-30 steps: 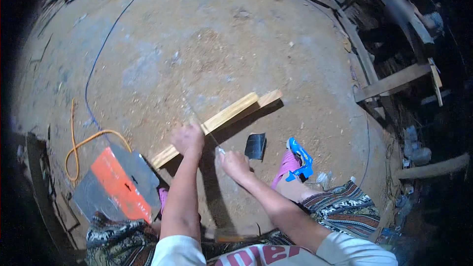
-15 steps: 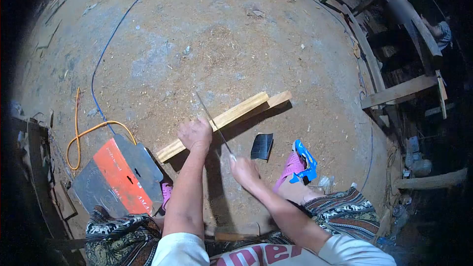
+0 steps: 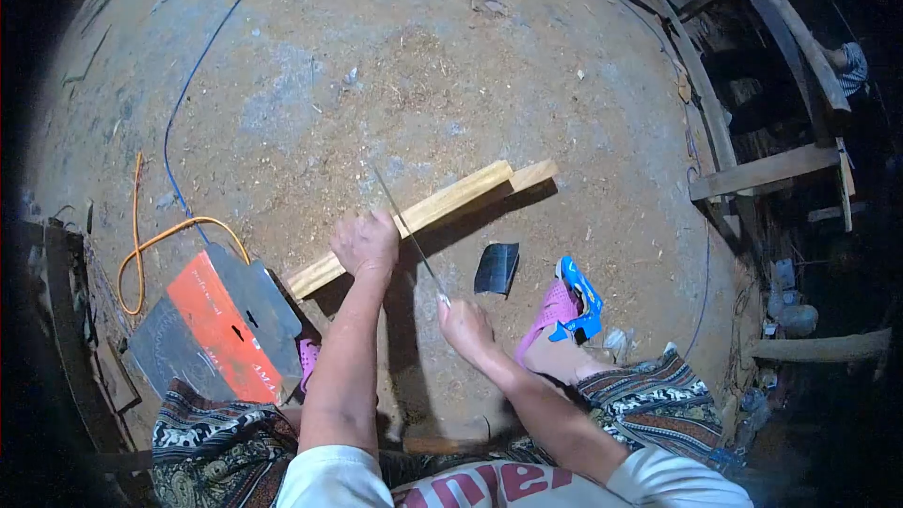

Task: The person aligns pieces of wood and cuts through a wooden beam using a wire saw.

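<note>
A long piece of pale wood (image 3: 456, 199) lies diagonally low over the ground, with a second piece of wood (image 3: 533, 176) behind its right end. My left hand (image 3: 366, 243) is wrapped round the first piece, left of the blade. In my right hand (image 3: 466, 327) is the near end of a thin saw blade (image 3: 411, 235), fingers closed round it. The blade crosses the wood just right of my left hand, its far end beyond the wood.
An orange and grey box (image 3: 221, 325) lies at the left by an orange cable (image 3: 139, 254). A dark scrap (image 3: 497, 269) and a blue cardboard piece (image 3: 585, 306) lie near my pink shoe (image 3: 550, 320). A wooden frame (image 3: 767, 172) stands right, a person (image 3: 849, 69) beyond it.
The view has shifted slightly. Both hands keep their grips, and the blade still crosses the wood at about the same place.
</note>
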{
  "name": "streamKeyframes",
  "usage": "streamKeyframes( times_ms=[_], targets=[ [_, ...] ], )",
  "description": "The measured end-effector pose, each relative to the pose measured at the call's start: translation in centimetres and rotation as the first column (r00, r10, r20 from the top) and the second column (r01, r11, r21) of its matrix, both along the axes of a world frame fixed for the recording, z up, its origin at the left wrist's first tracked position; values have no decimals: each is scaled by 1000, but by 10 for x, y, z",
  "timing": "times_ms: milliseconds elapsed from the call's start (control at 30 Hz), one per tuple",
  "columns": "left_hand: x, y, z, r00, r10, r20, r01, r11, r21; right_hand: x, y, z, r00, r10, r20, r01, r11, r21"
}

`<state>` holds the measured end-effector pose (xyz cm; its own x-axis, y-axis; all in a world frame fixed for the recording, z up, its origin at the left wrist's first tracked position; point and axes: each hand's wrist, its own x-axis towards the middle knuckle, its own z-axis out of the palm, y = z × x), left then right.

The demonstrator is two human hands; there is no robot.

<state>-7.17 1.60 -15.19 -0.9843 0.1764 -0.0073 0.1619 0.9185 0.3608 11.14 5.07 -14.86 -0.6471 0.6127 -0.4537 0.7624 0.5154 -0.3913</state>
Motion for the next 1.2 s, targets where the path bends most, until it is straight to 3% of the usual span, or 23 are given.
streamKeyframes(
  times_ms=[200, 233, 400, 533, 633, 733, 800, 833, 900, 1000, 1100, 1200],
  targets=[
    [-6, -1, 1, 998, -60, 22, 61, 995, -73, -65, 19, -9, 988, 47, -144, -38, 997, 66],
    [-7, 0, 3, 996, -65, 65, 70, 995, -73, -52, 17, -11, 995, 49, -87, -49, 999, 6],
    [-7, -2, -8, 995, -95, 39, 97, 992, -75, 15, -8, -16, 1000, -14, -20, 14, 1000, 23],
    [-9, -1, -17, 993, -97, 59, 104, 987, -123, -66, 20, -2, 988, 25, -149, -24, 1000, 5],
    [-11, 0, -11, 992, -93, 88, 102, 990, -98, -59, 14, -4, 994, 15, -106, -11, 999, 35],
    [-11, 1, -11, 994, -85, 69, 94, 987, -129, -3, -1, -13, 999, 23, -46, -21, 999, 27],
    [-10, 0, -11, 994, -78, 76, 86, 990, -108, 12, -11, -10, 999, -49, -22, 49, 999, 11],
    [-7, 0, -11, 994, -83, 65, 88, 992, -85, 5, -10, -15, 998, -59, -13, 59, 998, 1],
    [-7, 1, -13, 996, -69, 58, 74, 993, -92, -45, 8, -19, 979, -8, -205, 17, 999, 44],
    [-8, -1, -12, 998, -58, 38, 61, 993, -101, -70, 16, -1, 988, -9, -156, 14, 999, 33],
    [-10, 0, -13, 998, -67, 8, 67, 995, -74, -5, 0, -20, 999, -43, -20, 43, 999, 12],
    [-8, -3, -13, 996, -93, -2, 93, 994, -59, 26, -10, -24, 1000, -9, -12, 10, 1000, 26]
  ],
)
